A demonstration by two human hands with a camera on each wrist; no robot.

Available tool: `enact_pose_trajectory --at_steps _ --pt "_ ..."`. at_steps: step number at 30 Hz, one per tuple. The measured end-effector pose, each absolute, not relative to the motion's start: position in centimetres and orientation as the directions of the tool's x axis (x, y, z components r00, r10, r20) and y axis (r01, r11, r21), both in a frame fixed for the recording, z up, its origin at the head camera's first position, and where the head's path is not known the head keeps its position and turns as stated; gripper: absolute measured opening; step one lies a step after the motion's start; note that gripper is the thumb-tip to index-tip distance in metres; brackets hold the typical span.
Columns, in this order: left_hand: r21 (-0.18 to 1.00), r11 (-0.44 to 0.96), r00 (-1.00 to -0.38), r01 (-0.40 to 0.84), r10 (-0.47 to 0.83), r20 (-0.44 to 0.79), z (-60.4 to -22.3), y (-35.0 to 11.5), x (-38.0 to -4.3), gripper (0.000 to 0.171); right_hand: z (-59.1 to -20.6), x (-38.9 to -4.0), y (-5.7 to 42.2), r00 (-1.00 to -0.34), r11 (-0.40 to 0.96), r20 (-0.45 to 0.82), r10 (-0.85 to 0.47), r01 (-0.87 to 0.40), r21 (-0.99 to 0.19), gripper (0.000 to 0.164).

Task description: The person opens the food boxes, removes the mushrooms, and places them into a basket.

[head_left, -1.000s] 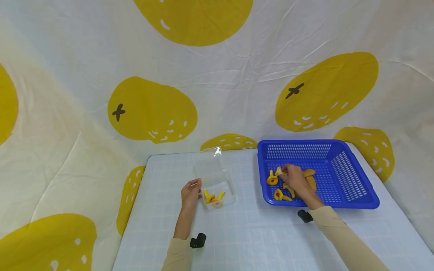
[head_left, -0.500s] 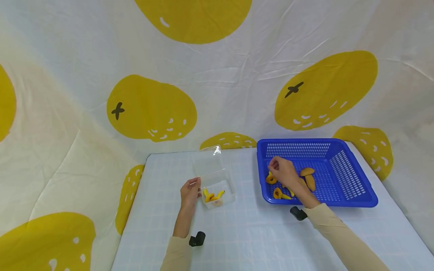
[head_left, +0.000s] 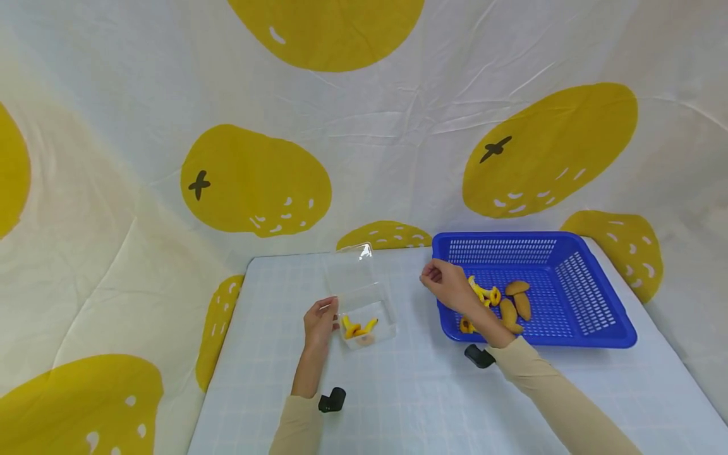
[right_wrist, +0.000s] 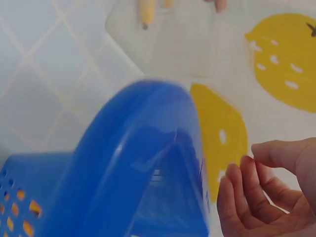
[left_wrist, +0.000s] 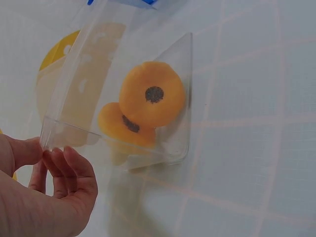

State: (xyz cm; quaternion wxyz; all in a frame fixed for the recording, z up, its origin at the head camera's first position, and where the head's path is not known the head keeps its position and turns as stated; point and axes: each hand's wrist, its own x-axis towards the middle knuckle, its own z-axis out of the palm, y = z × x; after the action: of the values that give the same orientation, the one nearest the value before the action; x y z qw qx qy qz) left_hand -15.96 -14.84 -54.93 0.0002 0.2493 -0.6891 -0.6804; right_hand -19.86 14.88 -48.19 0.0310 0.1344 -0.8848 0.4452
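My left hand (head_left: 320, 325) pinches the edge of a clear plastic box (left_wrist: 173, 159) whose lid (head_left: 349, 270) stands open behind it. Inside the box lie yellow toy mushrooms (head_left: 358, 330); through its wall in the left wrist view, round orange caps (left_wrist: 152, 94) show dark centres. My right hand (head_left: 449, 284) is over the left rim of a blue basket (head_left: 577, 303). Its fingers are loosely curled, thumb tip close to the index fingertip, and nothing shows between them in the right wrist view. Under and beside that arm, yellow mushrooms (head_left: 483, 292) lie in the basket, some partly hidden.
Brown mushrooms (head_left: 519, 303) lie near the middle of the basket. A pale checked cloth (head_left: 398, 392) covers the table. Behind it hangs a white curtain (head_left: 398, 170) printed with large yellow fruits.
My right hand has left a pale yellow mushroom in the basket and moved left to the basket's rim. The left hand and the clear box have stayed put.
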Motion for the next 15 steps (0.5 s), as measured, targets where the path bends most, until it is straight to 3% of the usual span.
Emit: enact_pose_trajectory --at_steps 15 --pt "0.941 -0.058 -0.872 -0.333 -0.361 -0.331 -55.0 -14.7 -16.1 0.033 -49.1 -20.0 9.5 -0.917 0.493 0.2 -0.345 -0.358 -0.793 0.005"
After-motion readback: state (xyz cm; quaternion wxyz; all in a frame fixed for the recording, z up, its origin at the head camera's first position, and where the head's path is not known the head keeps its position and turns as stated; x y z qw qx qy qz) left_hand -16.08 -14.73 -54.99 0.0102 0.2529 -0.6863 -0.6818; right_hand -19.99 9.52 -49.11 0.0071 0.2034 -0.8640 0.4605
